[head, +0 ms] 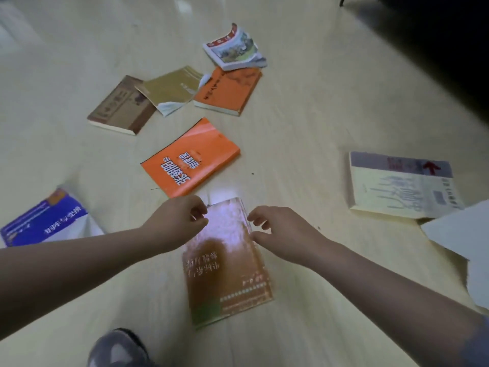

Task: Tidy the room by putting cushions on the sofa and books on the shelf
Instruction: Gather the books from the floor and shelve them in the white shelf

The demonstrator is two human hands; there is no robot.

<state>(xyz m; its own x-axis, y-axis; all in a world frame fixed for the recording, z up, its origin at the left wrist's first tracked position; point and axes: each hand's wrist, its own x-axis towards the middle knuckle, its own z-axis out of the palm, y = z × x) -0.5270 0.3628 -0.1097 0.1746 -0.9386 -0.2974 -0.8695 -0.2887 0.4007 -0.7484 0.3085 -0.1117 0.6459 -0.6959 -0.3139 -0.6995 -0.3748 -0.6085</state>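
Floor [304,123]: pale and glossy; it carries every book in view.
Dark mass [436,49]: fills the upper right corner; we cannot tell what it is.
Cream book [397,189]: flat on the floor at the right, well apart from the others; a white sheet [460,234] overlaps its near corner.
Glossy brown book [227,266]: flat on the floor at the centre, between the two hands; glare covers its far end.
Orange book [190,157]: flat, just beyond the glossy brown book; large white lettering on the cover.
Blue book [45,221]: at the left edge, tilted, white pages showing; partly behind the left forearm.
Far orange book [227,91]: flat; a small illustrated book [235,49] lies on its far end.
Brown book [119,107]: flat, at the far left of the far group; an olive book [169,88] with a bent cover lies on it.
Shoe [119,348]: grey, blurred, at the bottom edge.
Left hand [180,221]: at the far left corner of the glossy brown book; fingers [198,207] curled toward the thumb; we cannot tell whether they pinch the corner.
Right hand [280,234]: at the book's right edge; fingers [258,214] loosely curved, thumb apart, gripping nothing.
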